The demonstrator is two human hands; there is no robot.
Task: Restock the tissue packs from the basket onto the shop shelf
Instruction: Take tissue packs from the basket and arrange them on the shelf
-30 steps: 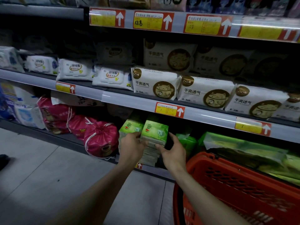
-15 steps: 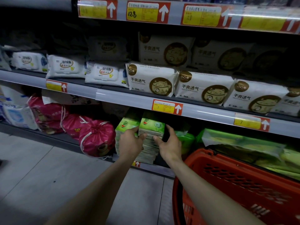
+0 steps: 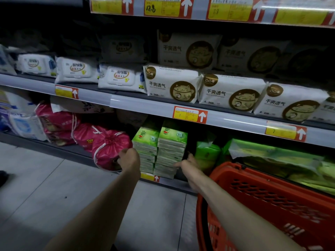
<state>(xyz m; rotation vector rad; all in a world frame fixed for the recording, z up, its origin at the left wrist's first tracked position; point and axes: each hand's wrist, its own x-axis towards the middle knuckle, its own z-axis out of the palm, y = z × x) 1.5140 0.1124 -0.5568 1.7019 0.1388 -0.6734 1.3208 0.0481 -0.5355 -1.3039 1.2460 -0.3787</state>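
Observation:
Two stacks of green tissue packs stand side by side on the bottom shelf [image 3: 168,180], the left stack [image 3: 145,145] slightly lower than the right stack [image 3: 172,147]. My left hand [image 3: 129,159] is beside the lower left of the left stack, fingers curled, with nothing seen in it. My right hand [image 3: 188,164] cups the lower right corner of the right stack, thumb across its front and fingers round its side in shadow. The red basket [image 3: 272,198] stands at the right, close to my right forearm; I see no packs inside it.
Pink drawstring bags [image 3: 108,147] lie left of the stacks. Large green packs [image 3: 272,156] fill the shelf behind the basket. White cat-print packs [image 3: 172,84] and wipes sit one shelf up, behind a price rail [image 3: 189,115]. Grey floor tiles lie below.
Both hands have dropped from the top of the right stack to its lower part. The left hand has shifted to the left stack's outer side, and the right stack now rests on the shelf.

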